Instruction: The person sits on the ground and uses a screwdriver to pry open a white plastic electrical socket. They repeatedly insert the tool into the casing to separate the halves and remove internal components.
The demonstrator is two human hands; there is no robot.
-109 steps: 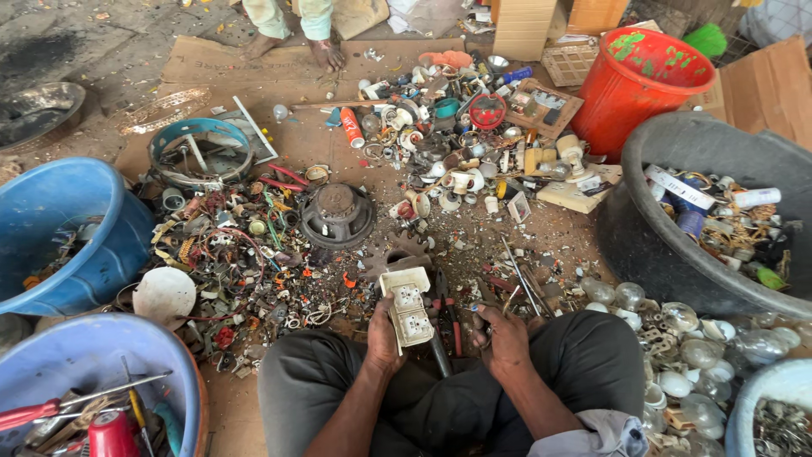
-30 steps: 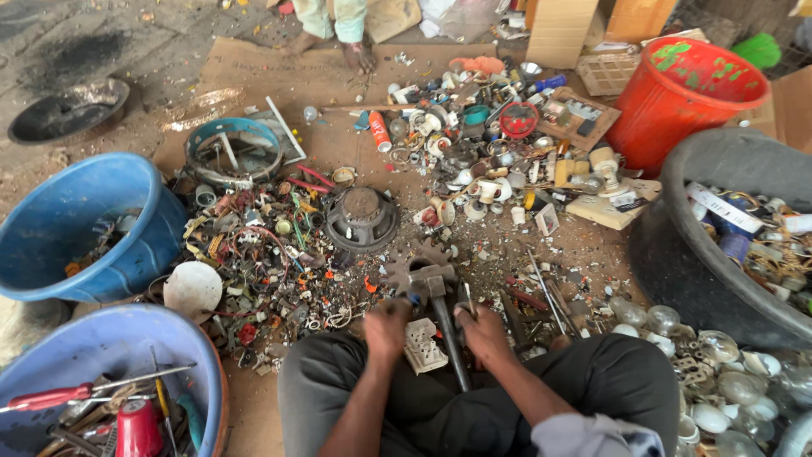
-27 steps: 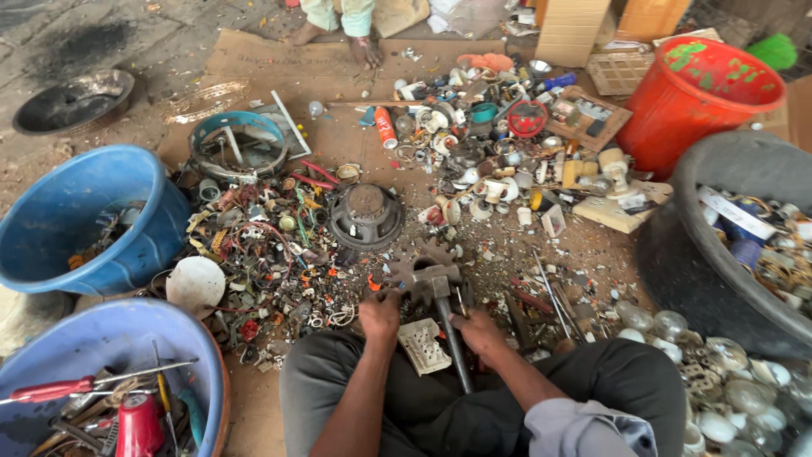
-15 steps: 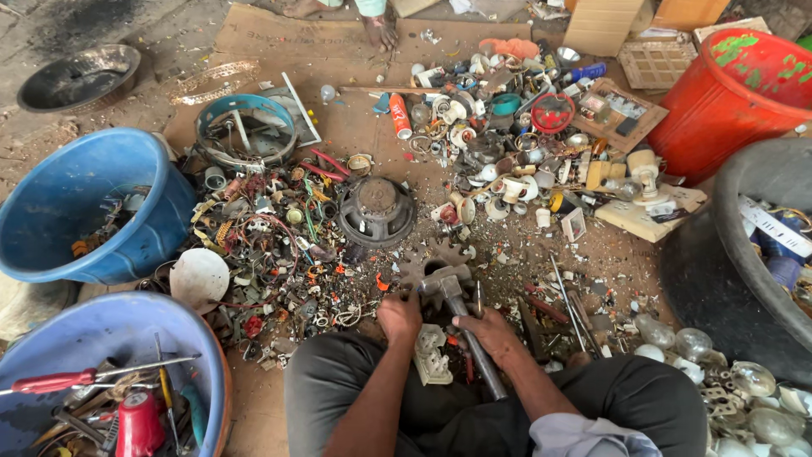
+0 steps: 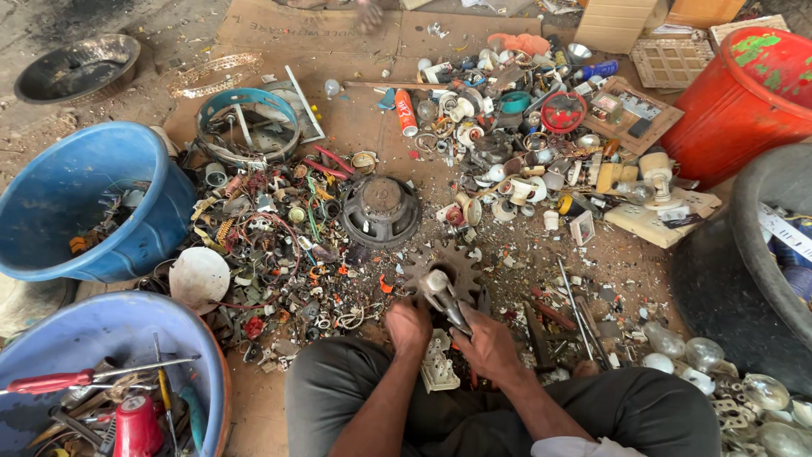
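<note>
The left hand (image 5: 409,324) rests low in the middle of the head view, fingers curled and pressed on the floor just beside a white plastic switch plate (image 5: 439,366); whether it is closed on a part cannot be told. The right hand (image 5: 488,342) is clamped around the handle of a hammer (image 5: 443,289), whose metal head lies tilted up and to the left over a dark toothed gear (image 5: 447,269). The 2 hands sit near each other, with the hammer handle between them and the switch plate lying on the floor between the person's knees. The gear lies flat on the ground, just ahead of the hands and just behind a round black speaker (image 5: 381,209). To the left of the hands a spread of scrap wire and small parts (image 5: 279,254) covers the floor, touching a white dome-shaped cap (image 5: 200,277). A blue tub (image 5: 80,203) stands at the far left, and a second blue basin (image 5: 127,326) at the lower left holds a red-handled screwdriver (image 5: 59,382) and other tools. A red bucket (image 5: 744,93) stands at the upper right, beside the rim of a large grey tub (image 5: 761,245). Glass bulbs (image 5: 702,355) lie at the lower right, well apart from the hands.
</note>
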